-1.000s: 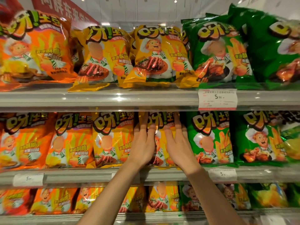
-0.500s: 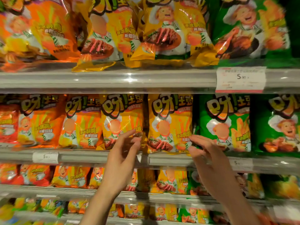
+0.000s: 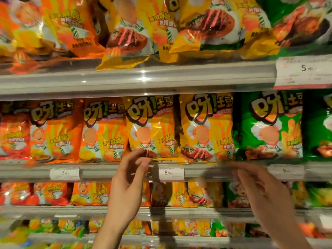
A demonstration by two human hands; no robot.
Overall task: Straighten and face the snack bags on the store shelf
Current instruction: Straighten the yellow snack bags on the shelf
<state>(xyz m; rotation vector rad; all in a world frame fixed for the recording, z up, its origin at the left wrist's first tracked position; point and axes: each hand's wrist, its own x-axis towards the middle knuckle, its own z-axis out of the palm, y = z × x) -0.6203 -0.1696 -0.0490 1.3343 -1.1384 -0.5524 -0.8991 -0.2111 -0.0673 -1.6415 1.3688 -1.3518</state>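
Observation:
Snack bags fill the shelves, standing upright and facing out. On the middle shelf a yellow bag (image 3: 150,126) and a second yellow bag (image 3: 206,128) stand side by side, with orange bags (image 3: 102,130) to their left and a green bag (image 3: 267,126) to their right. My left hand (image 3: 129,184) is raised in front of the shelf rail, fingers loosely curled, its fingertips at the bottom edge of the first yellow bag. My right hand (image 3: 260,189) is blurred below the green bag, fingers apart, holding nothing.
The middle shelf's rail (image 3: 111,170) carries white price tags (image 3: 171,173). Above it, the top shelf (image 3: 125,79) holds tilted yellow and orange bags that overhang its edge. Lower shelves (image 3: 161,212) hold several smaller bags.
Both hands have come off the yellow bag on the middle shelf and dropped to the rail's height. The view has moved closer and tilted down.

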